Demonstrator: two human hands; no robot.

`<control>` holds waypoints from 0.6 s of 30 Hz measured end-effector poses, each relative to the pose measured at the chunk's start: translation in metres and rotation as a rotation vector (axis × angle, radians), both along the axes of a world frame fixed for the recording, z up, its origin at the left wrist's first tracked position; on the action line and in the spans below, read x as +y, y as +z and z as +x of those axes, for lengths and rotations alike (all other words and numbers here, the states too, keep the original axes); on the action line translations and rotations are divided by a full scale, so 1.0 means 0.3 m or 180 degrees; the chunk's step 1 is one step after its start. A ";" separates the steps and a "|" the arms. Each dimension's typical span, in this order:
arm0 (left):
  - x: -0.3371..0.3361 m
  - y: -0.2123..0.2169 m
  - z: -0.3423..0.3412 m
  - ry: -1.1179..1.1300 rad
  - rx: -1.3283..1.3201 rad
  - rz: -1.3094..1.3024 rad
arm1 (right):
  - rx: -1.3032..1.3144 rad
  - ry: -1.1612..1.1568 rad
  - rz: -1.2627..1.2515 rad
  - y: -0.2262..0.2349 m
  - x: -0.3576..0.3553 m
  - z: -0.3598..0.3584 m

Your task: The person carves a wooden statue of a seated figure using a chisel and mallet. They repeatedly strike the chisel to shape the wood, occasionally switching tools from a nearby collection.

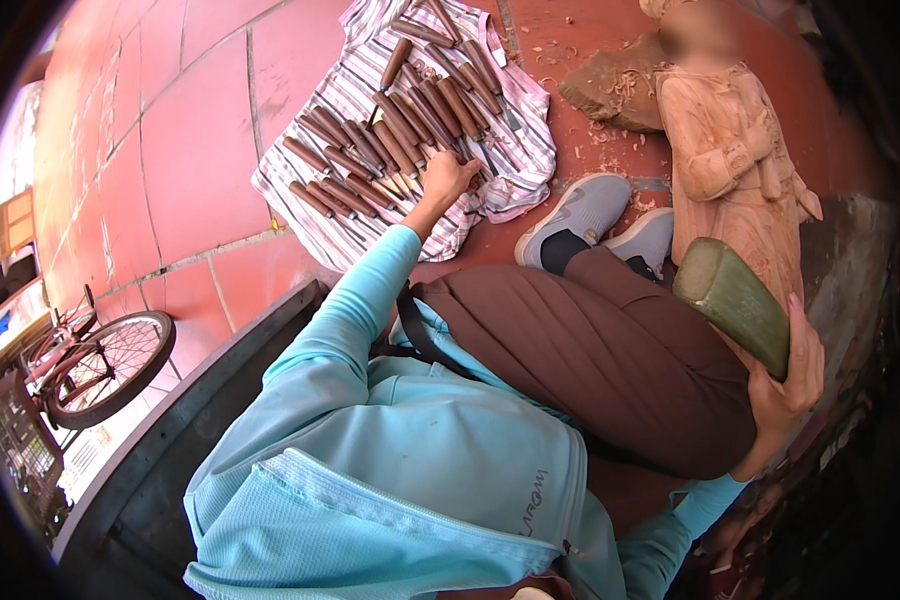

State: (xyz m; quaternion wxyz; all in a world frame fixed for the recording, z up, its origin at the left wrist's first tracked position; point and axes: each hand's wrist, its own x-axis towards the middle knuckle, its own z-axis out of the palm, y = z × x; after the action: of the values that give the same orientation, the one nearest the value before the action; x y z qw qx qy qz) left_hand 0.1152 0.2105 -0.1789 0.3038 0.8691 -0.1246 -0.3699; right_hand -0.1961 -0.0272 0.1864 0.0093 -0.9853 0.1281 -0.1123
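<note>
My left hand [448,178] reaches down among wooden-handled carving chisels [398,140] spread on a striped cloth [515,185]. Its thumb stands apart from the fingers, and the fingertips are partly hidden against the tools. No tool is seen lifted in it. On the right, my right hand [792,365] is closed round the lower end of a smooth green block [735,300] with rounded edges. The block is held tilted beside my bent knee, in front of a carved wooden figure [715,150] in a long robe, which it partly covers.
A brown lump of wood or stone [620,85] with shavings on it lies beside the figure's upper part. Wood shavings [600,150] litter the red tiled floor [200,110] near my grey shoes [580,215]. A bicycle [105,370] stands at far left, beyond a dark ledge [190,400].
</note>
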 end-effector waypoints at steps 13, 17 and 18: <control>-0.066 0.083 -0.010 -0.0602 -0.1464 0.0563 | 0.0014 -0.0093 0.0134 0.011 0.005 0.000; -0.042 0.020 0.048 0.0544 -0.0100 -0.0046 | -0.0062 -0.0146 0.0056 0.003 0.001 -0.002; -0.064 0.023 0.058 0.1147 0.0791 -0.0805 | -0.0035 -0.0251 -0.0013 0.016 0.006 -0.009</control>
State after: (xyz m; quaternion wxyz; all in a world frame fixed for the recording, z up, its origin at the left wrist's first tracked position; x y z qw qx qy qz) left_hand 0.1327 0.1912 -0.1720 0.4841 0.7803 0.0253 -0.3952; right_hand -0.1987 -0.0252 0.1911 0.0036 -0.9789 0.1665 -0.1182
